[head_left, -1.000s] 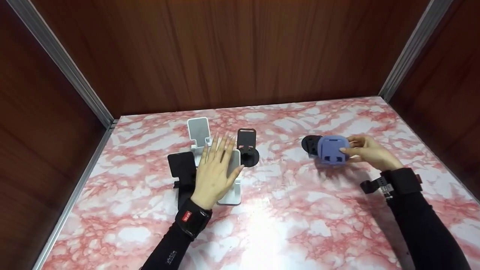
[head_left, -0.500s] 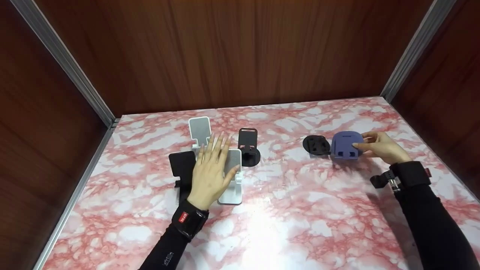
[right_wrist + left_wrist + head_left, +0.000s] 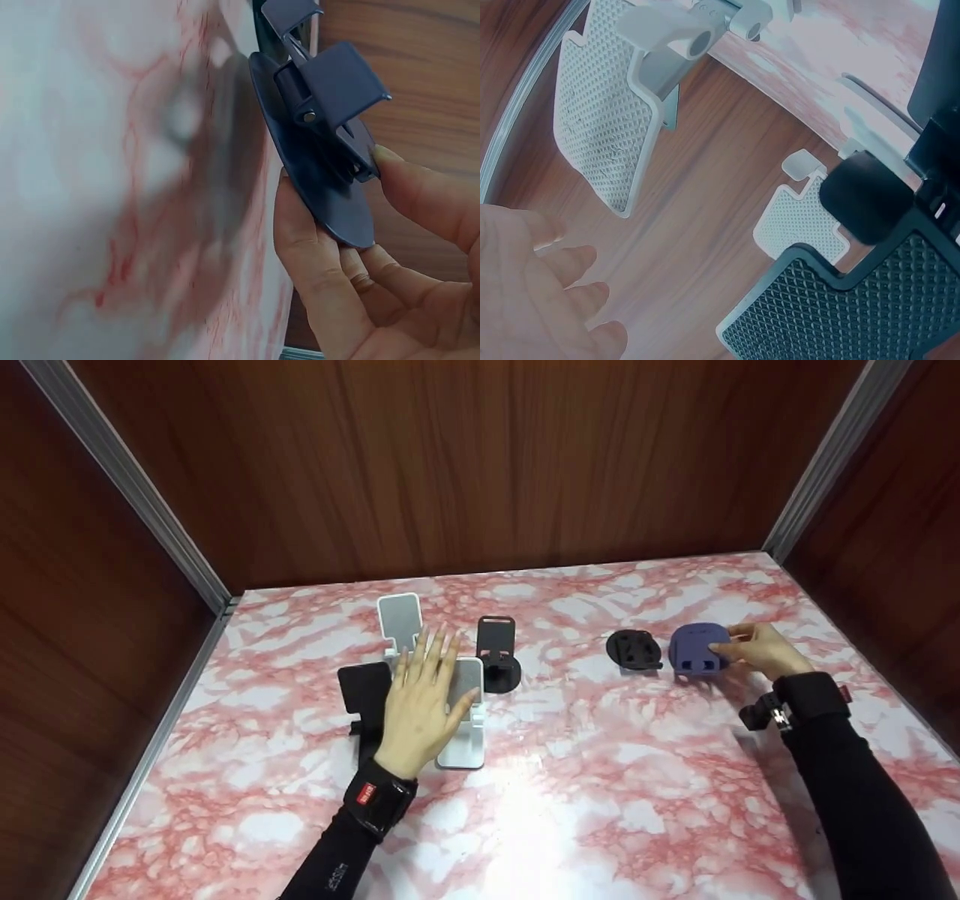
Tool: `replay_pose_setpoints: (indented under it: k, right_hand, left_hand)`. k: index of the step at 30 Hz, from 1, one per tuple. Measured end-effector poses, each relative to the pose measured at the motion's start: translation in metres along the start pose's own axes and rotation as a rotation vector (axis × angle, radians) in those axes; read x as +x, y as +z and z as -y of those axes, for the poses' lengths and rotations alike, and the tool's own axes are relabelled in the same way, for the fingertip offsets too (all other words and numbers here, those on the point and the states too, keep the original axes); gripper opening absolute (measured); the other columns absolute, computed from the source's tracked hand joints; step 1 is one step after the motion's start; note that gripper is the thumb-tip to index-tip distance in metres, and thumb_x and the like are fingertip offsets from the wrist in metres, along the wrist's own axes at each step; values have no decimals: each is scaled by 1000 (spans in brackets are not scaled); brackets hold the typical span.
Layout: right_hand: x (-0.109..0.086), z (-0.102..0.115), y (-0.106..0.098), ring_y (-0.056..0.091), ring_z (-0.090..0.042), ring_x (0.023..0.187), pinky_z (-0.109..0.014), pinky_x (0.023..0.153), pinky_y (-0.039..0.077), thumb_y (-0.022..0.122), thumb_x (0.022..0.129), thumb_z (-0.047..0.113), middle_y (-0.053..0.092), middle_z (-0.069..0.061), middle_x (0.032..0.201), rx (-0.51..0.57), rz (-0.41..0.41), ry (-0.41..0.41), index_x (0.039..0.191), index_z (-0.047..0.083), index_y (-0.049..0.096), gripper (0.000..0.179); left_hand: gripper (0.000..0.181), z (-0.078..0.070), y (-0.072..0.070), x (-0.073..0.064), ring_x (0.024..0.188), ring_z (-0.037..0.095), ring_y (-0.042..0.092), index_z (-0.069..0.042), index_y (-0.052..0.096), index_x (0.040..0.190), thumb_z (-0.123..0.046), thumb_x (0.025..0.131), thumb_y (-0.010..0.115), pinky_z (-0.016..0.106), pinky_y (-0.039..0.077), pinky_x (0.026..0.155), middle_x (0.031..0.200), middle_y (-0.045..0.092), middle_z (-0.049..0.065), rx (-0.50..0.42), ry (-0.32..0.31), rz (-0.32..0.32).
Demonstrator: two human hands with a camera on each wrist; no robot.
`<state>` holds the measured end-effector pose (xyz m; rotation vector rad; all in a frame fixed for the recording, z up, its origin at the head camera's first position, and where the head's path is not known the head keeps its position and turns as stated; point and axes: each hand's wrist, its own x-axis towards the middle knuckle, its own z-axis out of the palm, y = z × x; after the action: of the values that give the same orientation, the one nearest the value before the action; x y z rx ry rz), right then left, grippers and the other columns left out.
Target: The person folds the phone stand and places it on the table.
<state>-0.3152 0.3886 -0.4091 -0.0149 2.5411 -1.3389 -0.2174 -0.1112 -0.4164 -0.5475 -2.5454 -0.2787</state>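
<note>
My right hand (image 3: 769, 651) pinches the right edge of a folded purple phone stand (image 3: 694, 649), thumb on top. In the right wrist view, fingers (image 3: 300, 232) press under the stand's round base (image 3: 322, 180), which is tilted close over the table. Just left of it lies a folded black phone stand (image 3: 634, 649). My left hand (image 3: 420, 712) is spread with straight fingers among upright phone stands: a near white one (image 3: 465, 739), a far white one (image 3: 401, 615) and a black one (image 3: 361, 690). The left wrist view has the left palm (image 3: 517, 292) apart from the stands' plates.
A black phone stand with a round base (image 3: 496, 634) stands upright right of the white ones. The pink-and-white marbled table (image 3: 585, 795) is bordered by brown wood-grain panels (image 3: 480, 472) with metal corner strips (image 3: 832, 442).
The right hand has carried the purple stand rightward, from overlapping the folded black stand to beside it, and its face now tips flatter. The left hand shifted slightly left, then stayed still.
</note>
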Motion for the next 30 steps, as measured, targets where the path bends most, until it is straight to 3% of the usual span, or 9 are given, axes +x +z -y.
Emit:
replay_pose_setpoints:
  k: [8,12,15,19,30]
  right_hand:
    - [12,1,-5,54,-5,84,-29,83,52,55,100,23,38,-37,131,-81,19,47,141,-24,17,73]
    - [17,2,-6,56,-6,79,-25,76,53,57,98,23,40,-40,130,-145,8,42,138,-25,23,71]
    - [20,3,-7,58,-8,74,-23,69,53,59,97,22,46,-38,124,-183,-8,33,137,-25,28,69]
    - [24,5,-7,58,-12,70,-24,65,52,59,96,21,57,-27,104,-231,-27,28,136,-24,31,67]
    - [30,5,-7,56,-22,85,-21,68,46,58,95,22,55,-30,107,-330,-43,46,135,-23,35,64]
  left_hand:
    - [74,-1,-1,0,147,25,5,-6,25,154,-52,98,40,43,2,119,159,20,12,-13,1,3]
    - [74,-1,-1,0,147,25,5,-6,25,154,-52,98,41,44,5,118,159,20,12,-4,1,1]
    - [74,-1,0,0,147,25,5,-5,27,153,-51,98,42,44,6,118,159,19,12,0,2,-3]
    - [74,-1,0,0,147,24,4,-5,26,153,-51,98,41,42,3,119,159,19,12,-1,0,-1]
    - [73,-1,0,0,147,24,4,-5,26,153,-51,99,40,42,1,119,159,19,12,-17,-1,13]
